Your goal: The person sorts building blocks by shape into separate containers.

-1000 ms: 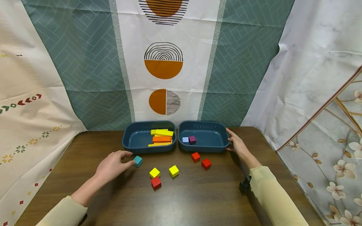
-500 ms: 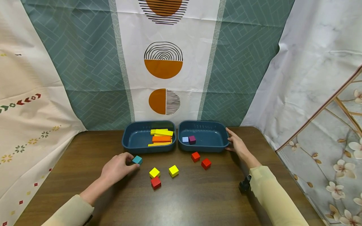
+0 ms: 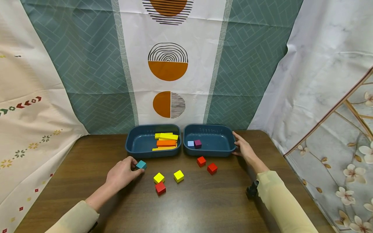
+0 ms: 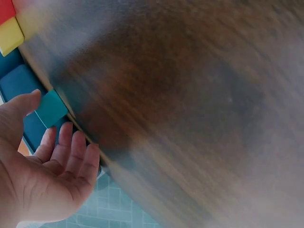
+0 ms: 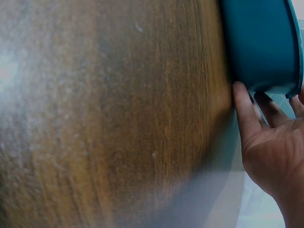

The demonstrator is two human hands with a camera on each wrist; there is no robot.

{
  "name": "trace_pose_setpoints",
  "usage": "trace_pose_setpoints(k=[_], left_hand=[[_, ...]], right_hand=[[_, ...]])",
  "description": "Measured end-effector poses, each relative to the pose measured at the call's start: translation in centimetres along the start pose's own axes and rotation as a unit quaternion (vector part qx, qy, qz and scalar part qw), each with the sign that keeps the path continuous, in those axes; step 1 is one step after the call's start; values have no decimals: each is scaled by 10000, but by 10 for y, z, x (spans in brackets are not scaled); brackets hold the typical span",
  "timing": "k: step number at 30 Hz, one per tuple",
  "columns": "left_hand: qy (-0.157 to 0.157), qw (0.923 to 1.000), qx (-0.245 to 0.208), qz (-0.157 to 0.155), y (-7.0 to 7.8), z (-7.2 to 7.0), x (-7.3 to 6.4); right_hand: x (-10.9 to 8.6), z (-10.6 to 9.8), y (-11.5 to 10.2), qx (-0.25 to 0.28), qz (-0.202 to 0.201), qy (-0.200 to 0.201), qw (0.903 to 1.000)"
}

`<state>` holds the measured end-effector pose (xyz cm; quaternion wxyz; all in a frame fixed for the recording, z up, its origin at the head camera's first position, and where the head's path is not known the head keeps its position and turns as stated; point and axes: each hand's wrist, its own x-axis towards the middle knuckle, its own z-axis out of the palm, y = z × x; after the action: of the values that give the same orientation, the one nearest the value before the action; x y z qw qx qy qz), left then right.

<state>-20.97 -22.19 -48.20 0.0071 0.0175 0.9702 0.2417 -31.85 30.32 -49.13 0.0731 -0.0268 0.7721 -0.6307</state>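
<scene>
My left hand (image 3: 121, 174) is at a teal cube (image 3: 141, 164) on the table, with thumb and forefinger on opposite sides of it, pinching it. In the left wrist view the teal cube (image 4: 51, 109) sits between the thumb and the fingertips, the other fingers loosely bent. At the outer end of the right blue tray (image 3: 209, 152), my right hand (image 3: 244, 149) touches the wall with extended fingers. The right wrist view shows those fingertips against the tray (image 5: 263, 42). Inside that tray lie a light blue cube (image 3: 190, 143) and a purple cube (image 3: 197, 144).
A second blue tray (image 3: 137, 154) holds several yellow and orange blocks (image 3: 167, 143). On the wooden table (image 3: 204, 207) are two yellow cubes (image 3: 159, 178), a red cube (image 3: 160, 188) touching or close to one, and two more red cubes (image 3: 201, 161). Patterned cloths stand behind.
My left hand has moved slightly right and its fingers have come around the teal cube, which has barely shifted. My right hand stays at the tray's end.
</scene>
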Motion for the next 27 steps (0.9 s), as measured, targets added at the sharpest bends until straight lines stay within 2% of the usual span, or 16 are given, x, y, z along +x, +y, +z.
trace_pose_setpoints(k=[5,13,22,27], left_hand=[[-3,10000,-17,-8,-2,1,1],[-56,9999,-139,-8,-2,-1,-1],[-29,9998,-192,75,0,-5,-6],[-19,9997,-213,84,3,-9,-9]], right_hand=[[-4,0,-4,18,-21,-63,10000],[-17,6,-29,312,70,-149,9994],[-5,1,-6,78,-67,-70,9999],[-2,1,-1,-8,-163,-49,9999]])
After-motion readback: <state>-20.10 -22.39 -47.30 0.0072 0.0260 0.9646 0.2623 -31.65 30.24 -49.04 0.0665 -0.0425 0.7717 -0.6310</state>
